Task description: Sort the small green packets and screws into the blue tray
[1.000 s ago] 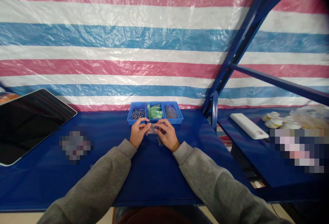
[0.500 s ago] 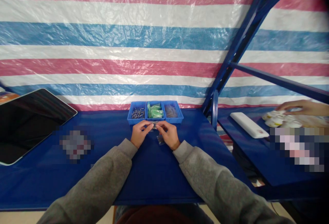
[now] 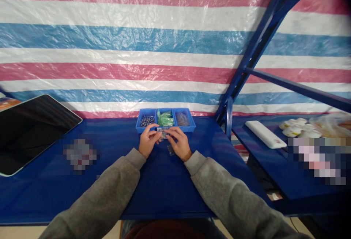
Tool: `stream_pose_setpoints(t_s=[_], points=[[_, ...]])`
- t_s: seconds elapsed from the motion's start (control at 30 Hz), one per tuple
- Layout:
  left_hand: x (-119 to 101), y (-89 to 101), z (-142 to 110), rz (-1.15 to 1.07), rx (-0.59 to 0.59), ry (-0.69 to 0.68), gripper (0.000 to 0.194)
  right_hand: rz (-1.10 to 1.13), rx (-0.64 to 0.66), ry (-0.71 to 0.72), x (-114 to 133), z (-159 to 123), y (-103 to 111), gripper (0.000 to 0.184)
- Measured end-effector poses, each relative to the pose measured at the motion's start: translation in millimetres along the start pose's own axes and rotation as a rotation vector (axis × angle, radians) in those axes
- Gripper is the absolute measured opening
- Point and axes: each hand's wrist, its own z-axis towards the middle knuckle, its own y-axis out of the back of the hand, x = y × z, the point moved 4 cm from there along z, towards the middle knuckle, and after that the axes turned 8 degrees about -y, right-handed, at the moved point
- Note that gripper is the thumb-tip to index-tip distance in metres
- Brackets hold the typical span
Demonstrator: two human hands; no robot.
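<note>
Between my two hands, just in front of the bins, is a small clear plastic bag [image 3: 162, 132] with something small in it. My left hand [image 3: 148, 140] pinches its left side, and my right hand [image 3: 178, 142] grips its right side. Another small clear bag [image 3: 171, 150] lies on the table, partly hidden by my right hand. Behind my hands stand three joined blue bins: the left bin [image 3: 138, 125] has dark metal screws [image 3: 147, 121], the middle one green plastic packets [image 3: 166, 117], the right one clear plastic bags [image 3: 182, 119].
A dark-screened tablet-like panel [image 3: 35, 129] lies at the left of the blue table [image 3: 164, 191]. On the neighbouring table at right are a white oblong device [image 3: 265, 133] and several white rolls [image 3: 293, 127]. A blue metal frame [image 3: 252, 56] slants between the tables.
My fingers have shifted on the small bag, and more of its flat face now shows. The other person's hand at the far right has left the white rolls and the view.
</note>
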Motion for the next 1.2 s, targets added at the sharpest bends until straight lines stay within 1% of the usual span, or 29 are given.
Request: stream_pose_setpoints(t_s=[0.1,0.13,0.2,0.27,0.4,0.6,0.67,0.73,0.83,0.93,0.97,1.03,1.1,1.2], points=[[1,-1.2,0,0.014,0.024,-0.024,0.030,-0.016,-0.021,-0.024,1,2,0,0.018],[2,-1.7,0,0.013,0.038,-0.029,0.029,-0.018,-0.034,-0.034,0,2,1,0.017],[2,-1.8,0,0.017,0.061,-0.039,0.034,-0.017,-0.052,-0.049,0,3,1,0.018],[2,-0.9,0,0.066,0.073,-0.067,0.035,-0.008,-0.055,-0.069,-2,3,0,0.020],[0,1.7,1,0.201,0.054,-0.156,0.023,0.035,-0.019,-0.141,-7,2,-3,0.021],[10,-0.9,-1,0.136,0.083,-0.047,0.024,0.112,0.060,-0.193,-9,0,-5,0.023],[10,0.1,-1,0.127,0.054,-0.045,0.026,0.191,0.054,-0.256,-13,1,-6,0.024],[9,2.7,1,0.131,0.004,-0.058,0.029,0.322,0.033,-0.352,-18,2,-6,0.025],[7,6.3,2,0.146,-0.055,-0.075,0.029,0.508,-0.027,-0.459,-25,6,-2,0.027],[8,7.0,2,0.177,-0.051,-0.087,0.028,0.624,-0.200,-0.510,-34,12,10,0.029],[8,6.6,1,0.195,-0.039,-0.094,0.027,0.652,-0.274,-0.523,-37,13,15,0.029],[7,5.2,0,0.251,-0.009,-0.125,0.026,0.702,-0.368,-0.549,-42,16,22,0.030],[3,2.5,-1,0.333,0.035,-0.181,0.024,0.761,-0.392,-0.579,-45,17,25,0.034],[-5,-4.6,-3,0.448,0.144,-0.286,0.021,0.815,-0.376,-0.615,-46,16,24,0.051]])
